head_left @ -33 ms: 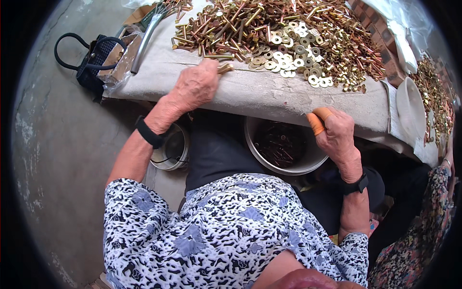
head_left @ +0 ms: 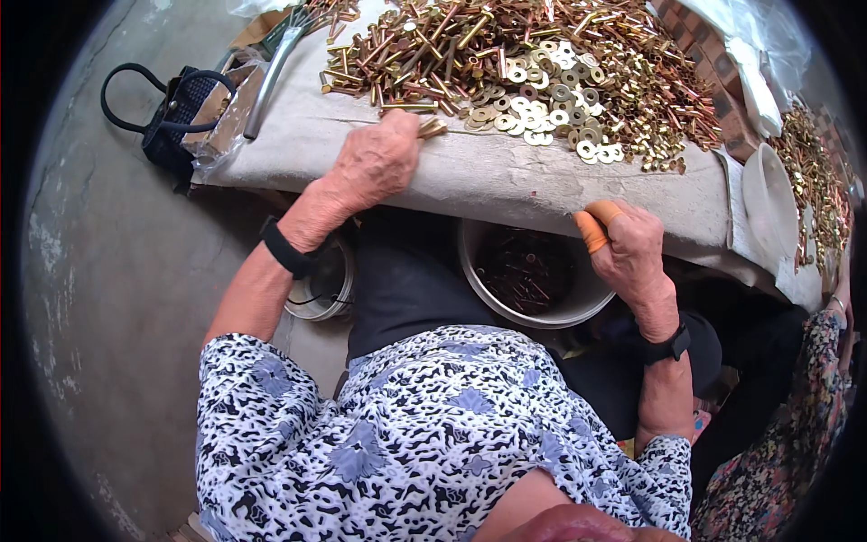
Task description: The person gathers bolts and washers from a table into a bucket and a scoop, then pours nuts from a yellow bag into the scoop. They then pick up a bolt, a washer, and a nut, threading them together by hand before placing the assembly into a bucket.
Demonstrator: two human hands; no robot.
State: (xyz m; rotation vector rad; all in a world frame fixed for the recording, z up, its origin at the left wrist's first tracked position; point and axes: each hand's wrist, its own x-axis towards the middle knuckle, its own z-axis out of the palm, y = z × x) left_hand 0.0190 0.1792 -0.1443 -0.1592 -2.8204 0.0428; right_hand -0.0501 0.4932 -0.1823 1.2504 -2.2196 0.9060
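My left hand [head_left: 372,161] is closed over the cloth-covered table, near its front edge. A few brass-coloured bolts [head_left: 433,128] stick out from its fingers on the right. Just beyond it spreads a heap of brass and coppery bolts [head_left: 411,68], with flat ring washers [head_left: 539,113] and small nuts [head_left: 664,155] to the right. My right hand [head_left: 632,253] is closed at the table's front edge, with orange finger covers [head_left: 592,231] on its thumb and a finger. Whatever it pinches, if anything, is hidden. Beside it, below the edge, a white bucket [head_left: 508,313] holds dark bolts.
Another pale bucket [head_left: 318,308] stands under my left forearm. A dark handbag [head_left: 172,122], a cardboard box [head_left: 215,122] and a metal-handled tool [head_left: 271,86] lie at the left. On the right are a white bowl [head_left: 770,194] and another person's patterned sleeve [head_left: 817,361].
My left hand has shifted slightly to the right and nearer with the bolts still in it. My right hand has hardly moved.
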